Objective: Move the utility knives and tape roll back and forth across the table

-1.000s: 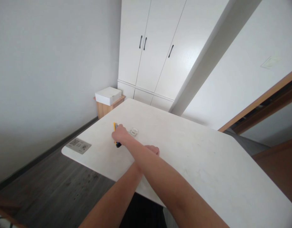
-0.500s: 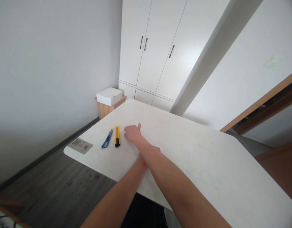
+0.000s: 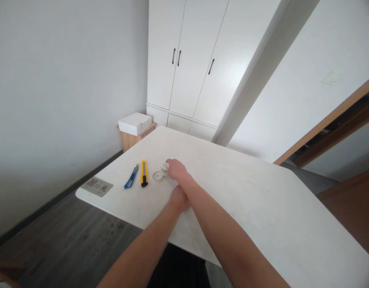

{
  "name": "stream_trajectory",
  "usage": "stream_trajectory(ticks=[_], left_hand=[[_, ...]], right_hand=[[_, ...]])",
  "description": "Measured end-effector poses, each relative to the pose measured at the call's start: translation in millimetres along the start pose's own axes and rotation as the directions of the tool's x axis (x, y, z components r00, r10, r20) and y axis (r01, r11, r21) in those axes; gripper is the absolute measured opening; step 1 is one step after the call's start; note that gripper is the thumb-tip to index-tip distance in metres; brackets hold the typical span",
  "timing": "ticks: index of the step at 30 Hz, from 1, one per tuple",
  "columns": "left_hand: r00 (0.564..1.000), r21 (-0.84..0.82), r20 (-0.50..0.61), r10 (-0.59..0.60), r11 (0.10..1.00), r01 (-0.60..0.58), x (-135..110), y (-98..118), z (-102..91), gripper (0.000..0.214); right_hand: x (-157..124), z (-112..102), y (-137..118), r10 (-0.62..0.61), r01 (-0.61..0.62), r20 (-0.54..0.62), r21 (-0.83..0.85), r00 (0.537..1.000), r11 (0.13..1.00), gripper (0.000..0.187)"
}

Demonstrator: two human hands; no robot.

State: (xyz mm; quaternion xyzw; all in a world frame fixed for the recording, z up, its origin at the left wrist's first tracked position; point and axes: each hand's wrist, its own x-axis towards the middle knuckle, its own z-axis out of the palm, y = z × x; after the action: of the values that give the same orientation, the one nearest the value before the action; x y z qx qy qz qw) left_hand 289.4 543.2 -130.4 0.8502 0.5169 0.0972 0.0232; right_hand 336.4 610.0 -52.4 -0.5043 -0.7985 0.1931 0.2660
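My right hand reaches across the white table, its fingers curled on a small clear round piece. A second clear ring lies flat just left of it. Further left, side by side, are a yellow utility knife and a blue utility knife. My left hand rests on the table under my right forearm, and its fingers are hidden.
A grey card with a printed code sits at the table's left corner. Beyond the table stand a white box on a small wooden stand and a white wardrobe. Dark wood floor lies to the left.
My right hand left the yellow knife beside the blue one, moved right to the clear round pieces and closed on one. The camera shifted slightly.
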Motion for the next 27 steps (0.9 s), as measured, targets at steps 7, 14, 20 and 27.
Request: stream_trajectory(ticks=[7,14,20,27], left_hand=[[0.997,0.184,0.070,0.015,0.983,-0.028,-0.3,12.2,-11.2,0.033],[0.996,0.369,0.076,0.042,0.927,-0.067,0.4,13.4,-13.3,0.043],[0.997,0.398,0.067,0.034,0.915,-0.057,0.7,9.9,-11.6,0.042],[0.997,0.425,0.077,-0.022,0.905,-0.013,0.8,10.8,-11.6,0.043]], right_hand=[[-92.8,-0.3,89.1,-0.004,0.079,-0.326,0.217,0.945,0.973,0.039],[-240.7,23.3,220.7,0.207,-0.151,-0.386,0.169,0.899,0.974,0.034],[-289.7,21.8,264.8,0.346,-0.346,-0.448,0.085,0.824,0.934,0.028],[-292.9,31.1,260.5,0.415,-0.443,-0.438,0.042,0.797,0.895,0.026]])
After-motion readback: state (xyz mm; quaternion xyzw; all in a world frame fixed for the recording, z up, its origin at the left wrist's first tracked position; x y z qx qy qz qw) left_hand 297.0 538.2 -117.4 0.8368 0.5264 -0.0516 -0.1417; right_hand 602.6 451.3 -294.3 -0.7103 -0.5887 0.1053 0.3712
